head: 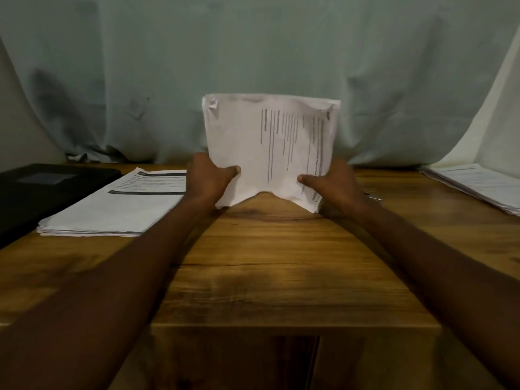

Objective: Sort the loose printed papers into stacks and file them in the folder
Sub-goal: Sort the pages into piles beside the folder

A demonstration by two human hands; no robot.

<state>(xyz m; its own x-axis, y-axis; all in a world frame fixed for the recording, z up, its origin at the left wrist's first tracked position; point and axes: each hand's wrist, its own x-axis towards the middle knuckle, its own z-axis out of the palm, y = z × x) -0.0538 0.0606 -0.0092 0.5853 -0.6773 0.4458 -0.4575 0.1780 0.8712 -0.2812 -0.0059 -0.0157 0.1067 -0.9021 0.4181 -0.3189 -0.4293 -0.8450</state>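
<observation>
Both the left hand (209,178) and right hand (332,184) pinch the upright bundle of papers (267,142) above the table (281,263), so they should probably tap its bottom edge square first.

printed papers (270,144), text too blurred

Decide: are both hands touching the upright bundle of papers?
Touching. Head view shows the left hand and right hand gripping the bundle of papers at its lower corners.
</observation>
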